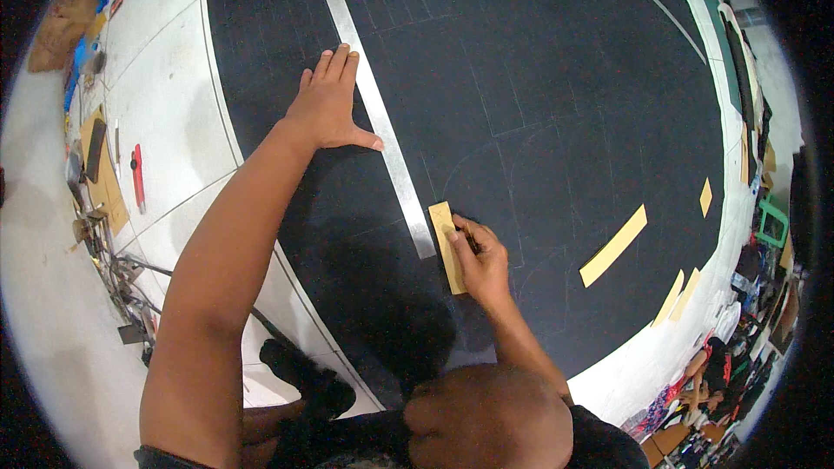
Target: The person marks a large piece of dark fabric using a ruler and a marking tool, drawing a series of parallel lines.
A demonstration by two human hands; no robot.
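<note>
A long metal ruler [382,122] lies slantwise across a large dark sheet [608,61] marked with thin pale lines. My left hand [328,100] rests flat at the ruler's left side, fingers spread, with fingertips and thumb on the metal. Just right of the ruler's near end is a narrow yellow strip [445,252], set almost parallel to it. My right hand [483,260] is closed at the strip's right edge, the thumb on the strip and the other fingers curled. Whether those fingers also hold a small tool is hidden.
Several more yellow pieces lie on the sheet to the right, among them a longer strip [613,246]. A red cutter knife [137,178] is on the white tiled floor [165,61] at left, near assorted tools. Mixed clutter and a green frame-like object [771,221] line the right edge.
</note>
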